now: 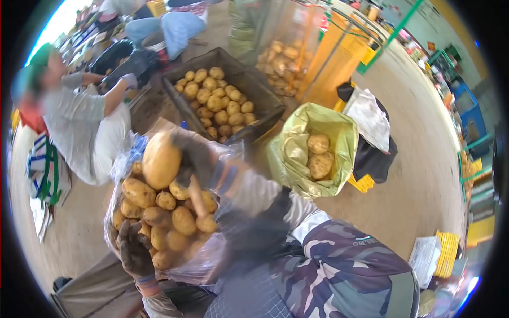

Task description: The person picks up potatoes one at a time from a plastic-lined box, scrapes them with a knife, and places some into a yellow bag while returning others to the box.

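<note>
While the R hand (194,151), blurred & in a dark grey glove, grasps a smooth oval yellow-tan potato (161,160) by its 3 o'clock side, the L hand (135,251), in a dirt-stained dark glove, sits at approx. 7 o'clock of an open, crinkled clear plastic bag (211,263), fingers bent close by the contents; can't tell if it grips anything. Grasped potato is at the bag's 12 o'clock, above the round & oval yellow-brown potatoes (183,220) filling it. From the bag: approx. 1 o'clock, a dark brown rectangular bin (251,82) w/ more potatoes heaped inside; approx. 2 o'clock, a shiny yellow-green plastic sack (289,137), mouth open, w/ a couple of potatoes visible inside. Crumpled white sheet (368,119) lies just beside the sack, at its 2 o'clock, on black fabric (373,161). Further out at 1 o'clock, a tall clear bag of potatoes (281,58) next to an orange-yellow upright panel (328,59). Btwn 10 & 11 o'clock, a seated co-worker in a grey shirt (79,123), one gloved hand (129,81) near a black tub (141,62).
</note>
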`<control>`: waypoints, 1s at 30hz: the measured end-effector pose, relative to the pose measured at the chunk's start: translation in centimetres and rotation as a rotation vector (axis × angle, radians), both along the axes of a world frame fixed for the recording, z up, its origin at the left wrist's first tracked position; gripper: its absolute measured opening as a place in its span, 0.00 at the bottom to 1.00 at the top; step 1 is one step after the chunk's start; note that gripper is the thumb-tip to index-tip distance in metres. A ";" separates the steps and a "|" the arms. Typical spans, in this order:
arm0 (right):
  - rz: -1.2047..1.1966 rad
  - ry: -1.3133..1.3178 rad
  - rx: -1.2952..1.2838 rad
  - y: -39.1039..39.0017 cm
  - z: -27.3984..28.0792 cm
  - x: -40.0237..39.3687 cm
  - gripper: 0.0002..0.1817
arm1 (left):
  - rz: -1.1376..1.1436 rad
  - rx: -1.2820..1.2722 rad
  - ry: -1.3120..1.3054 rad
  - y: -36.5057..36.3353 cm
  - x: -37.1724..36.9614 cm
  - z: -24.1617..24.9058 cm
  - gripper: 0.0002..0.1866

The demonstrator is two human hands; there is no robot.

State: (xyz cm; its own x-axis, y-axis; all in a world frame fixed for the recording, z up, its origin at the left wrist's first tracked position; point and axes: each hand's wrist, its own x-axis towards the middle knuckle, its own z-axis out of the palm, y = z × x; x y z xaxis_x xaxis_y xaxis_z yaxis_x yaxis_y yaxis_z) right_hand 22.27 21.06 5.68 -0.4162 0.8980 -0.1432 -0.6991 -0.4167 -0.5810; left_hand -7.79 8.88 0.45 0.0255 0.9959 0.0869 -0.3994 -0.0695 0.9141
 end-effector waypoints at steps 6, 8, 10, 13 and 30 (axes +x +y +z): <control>-0.349 -0.248 0.216 -4.3 1.8 19.4 0.27 | 0.047 -0.104 -0.046 -0.6 -0.2 -1.4 0.29; -0.543 -0.495 0.070 -7.6 0.0 24.3 0.22 | 0.057 -0.144 0.049 -0.5 0.6 -0.9 0.31; -0.695 -0.656 -0.044 -10.9 -3.4 29.0 0.20 | -0.014 -0.192 0.095 -0.2 1.0 -0.6 0.30; -0.817 -0.652 -0.289 -14.3 -3.6 30.8 0.21 | -0.011 -0.235 0.128 -0.3 1.3 -2.0 0.27; -0.374 -0.624 -0.334 12.9 -18.7 22.3 0.19 | 0.290 -0.482 0.285 -3.2 -1.9 -2.4 0.18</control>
